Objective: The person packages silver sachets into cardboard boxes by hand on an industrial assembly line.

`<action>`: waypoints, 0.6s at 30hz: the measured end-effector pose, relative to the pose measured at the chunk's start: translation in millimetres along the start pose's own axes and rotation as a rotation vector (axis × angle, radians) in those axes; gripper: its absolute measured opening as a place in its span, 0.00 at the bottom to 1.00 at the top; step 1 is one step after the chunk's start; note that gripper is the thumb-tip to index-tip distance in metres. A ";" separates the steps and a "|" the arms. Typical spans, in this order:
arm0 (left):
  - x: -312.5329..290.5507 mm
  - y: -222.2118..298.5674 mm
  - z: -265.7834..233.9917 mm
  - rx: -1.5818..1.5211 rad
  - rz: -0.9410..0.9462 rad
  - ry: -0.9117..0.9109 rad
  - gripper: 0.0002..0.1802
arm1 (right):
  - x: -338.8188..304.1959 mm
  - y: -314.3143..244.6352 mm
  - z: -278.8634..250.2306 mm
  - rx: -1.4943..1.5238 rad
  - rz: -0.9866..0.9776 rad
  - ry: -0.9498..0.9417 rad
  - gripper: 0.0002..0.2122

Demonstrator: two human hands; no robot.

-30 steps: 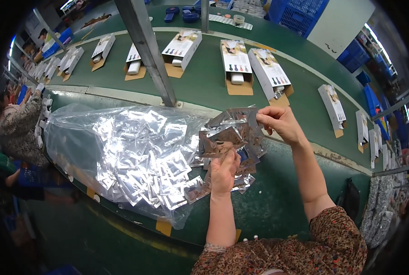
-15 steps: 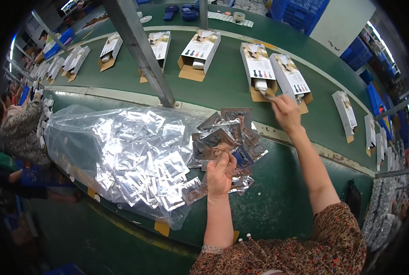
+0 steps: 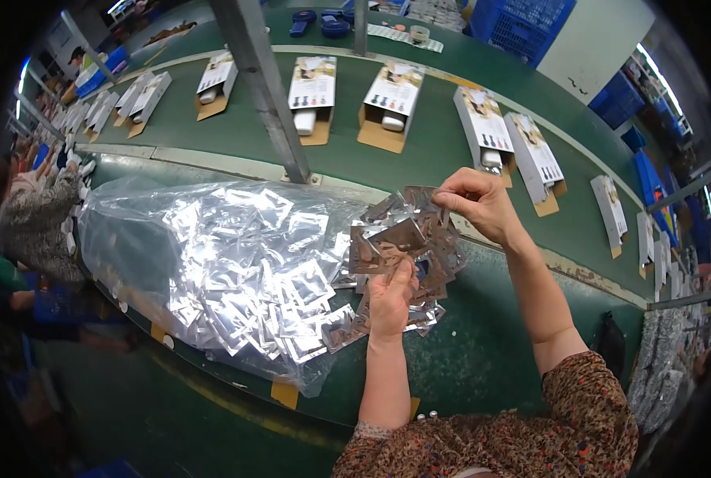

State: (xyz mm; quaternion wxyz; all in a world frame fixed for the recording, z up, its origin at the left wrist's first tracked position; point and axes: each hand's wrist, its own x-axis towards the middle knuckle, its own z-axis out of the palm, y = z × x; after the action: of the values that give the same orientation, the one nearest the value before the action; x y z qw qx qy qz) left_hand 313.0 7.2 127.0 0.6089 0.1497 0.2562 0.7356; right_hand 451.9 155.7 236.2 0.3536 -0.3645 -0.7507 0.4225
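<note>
My left hand is closed around a spread bunch of silver foil sachets, held above the bench edge. At the bunch's upper right corner, my right hand pinches the edge of one foil sachet between thumb and fingers. Just beyond that hand lies an open white printed carton; a white item and something silvery show at its near end. Close beside it rests another such carton. Left of my hands, a clear plastic bag holds many loose foil sachets.
More open cartons lie along the green conveyor belt. A grey metal post rises between bag and belt. Blue handheld devices and a tape roll sit on the far side. People are at the far left.
My right hand has drawn back from the carton's open end to the sachet bunch. The cartons have shifted rightward along the belt. My left hand keeps the bunch, slightly farther right.
</note>
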 end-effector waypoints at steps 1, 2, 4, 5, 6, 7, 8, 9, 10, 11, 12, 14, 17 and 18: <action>-0.2 -2.2 -2.4 -0.005 0.006 0.003 0.08 | 0.0 -1.4 4.3 0.017 -0.028 0.023 0.06; -0.7 -3.9 -5.4 -0.026 -0.008 0.005 0.09 | -0.6 -5.8 5.6 0.119 0.026 0.136 0.04; -1.5 -7.2 -2.2 -0.054 -0.015 0.011 0.09 | 4.9 9.6 -2.9 0.104 0.071 0.390 0.03; -2.6 -4.7 -2.7 -0.061 -0.015 0.014 0.10 | 11.4 22.0 0.3 0.058 -0.014 0.505 0.03; -3.2 -3.3 -5.1 -0.068 -0.025 0.014 0.10 | 16.3 41.5 4.0 -0.132 -0.139 0.533 0.02; -4.8 1.2 -0.8 -0.066 -0.025 0.021 0.10 | 22.6 48.8 10.4 -0.302 -0.272 0.491 0.02; -7.0 5.9 6.4 -0.097 -0.011 0.058 0.08 | 29.6 55.4 17.1 -0.470 -0.403 0.445 0.03; -8.0 7.5 10.1 -0.129 0.002 0.096 0.08 | 38.6 68.4 21.0 -0.653 -0.529 0.386 0.03; -8.0 6.3 10.8 -0.129 0.001 0.097 0.08 | 49.2 79.1 18.5 -0.809 -0.530 0.318 0.02; -7.8 4.6 11.0 -0.132 -0.014 0.074 0.08 | 60.6 90.6 14.3 -0.966 -0.528 0.247 0.02; -7.5 3.5 10.2 -0.132 -0.028 0.056 0.07 | 72.4 107.4 11.4 -1.077 -0.457 0.210 0.03; -5.5 1.8 11.7 -0.135 -0.026 0.018 0.08 | 88.4 134.2 -3.1 -1.247 -0.277 0.221 0.01; -6.7 5.1 5.4 -0.122 -0.010 0.018 0.08 | 74.3 107.9 7.4 -1.091 -0.136 0.268 0.08; -6.7 3.0 7.5 -0.130 -0.012 0.033 0.08 | 59.7 89.1 4.3 -0.918 -0.120 0.355 0.11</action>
State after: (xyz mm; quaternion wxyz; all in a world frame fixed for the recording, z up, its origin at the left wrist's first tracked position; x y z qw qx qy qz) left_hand 316.0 1.8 135.5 0.6174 0.0960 0.2187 0.7495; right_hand 441.5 238.1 168.3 0.3028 -0.5051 -0.8071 -0.0414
